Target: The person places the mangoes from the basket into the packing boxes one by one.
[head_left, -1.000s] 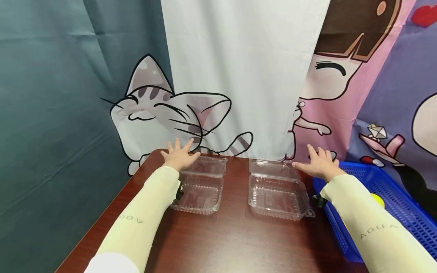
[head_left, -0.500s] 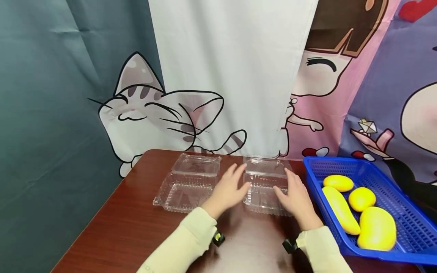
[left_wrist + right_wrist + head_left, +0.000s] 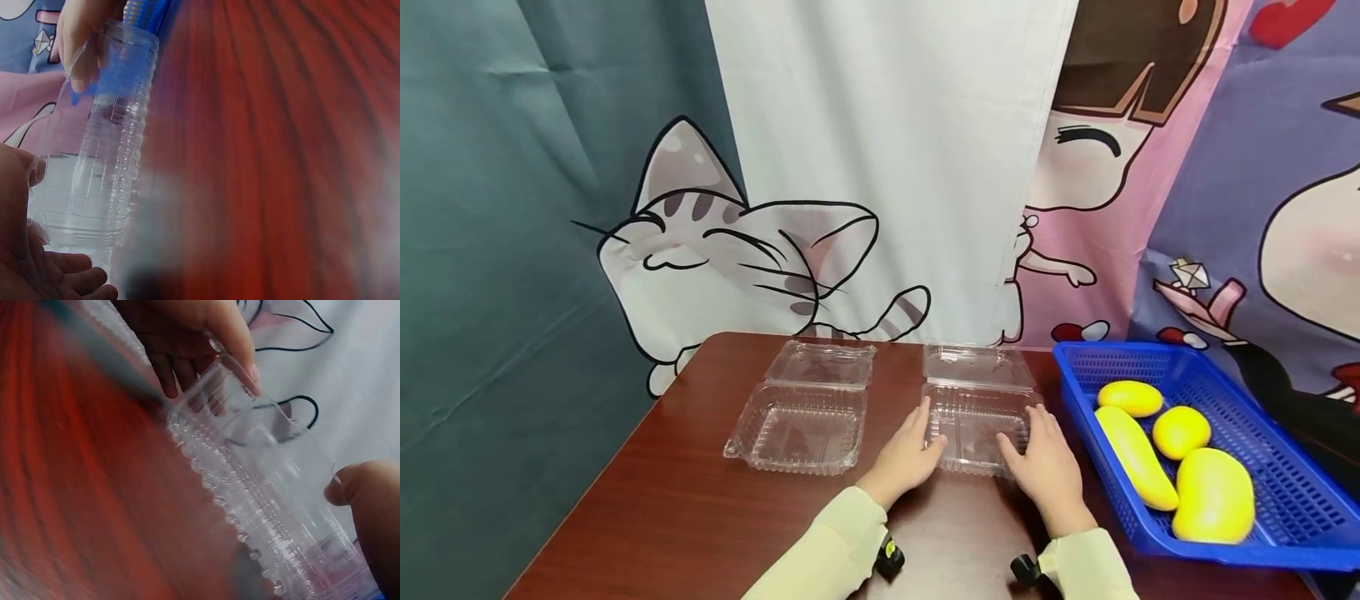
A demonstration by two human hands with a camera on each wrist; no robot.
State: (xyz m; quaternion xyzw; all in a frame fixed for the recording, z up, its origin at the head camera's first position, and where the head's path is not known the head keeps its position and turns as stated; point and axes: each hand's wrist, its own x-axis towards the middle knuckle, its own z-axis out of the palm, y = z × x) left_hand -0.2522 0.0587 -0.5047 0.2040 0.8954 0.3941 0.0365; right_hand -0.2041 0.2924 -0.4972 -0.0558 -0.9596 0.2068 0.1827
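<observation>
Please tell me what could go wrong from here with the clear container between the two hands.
The container looks thin, so its walls might buckle if the fingers squeeze hard. Its open lid could flop or snag if the container is lifted. The right hand is close to the blue basket and might bump it.

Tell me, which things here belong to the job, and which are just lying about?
In the job, it seems:
left hand
right hand
clear box between them

Just lying about, apparently, though some may matter later:
other clear box
blue basket
yellow fruit-like pieces in the basket
printed curtain behind
</observation>
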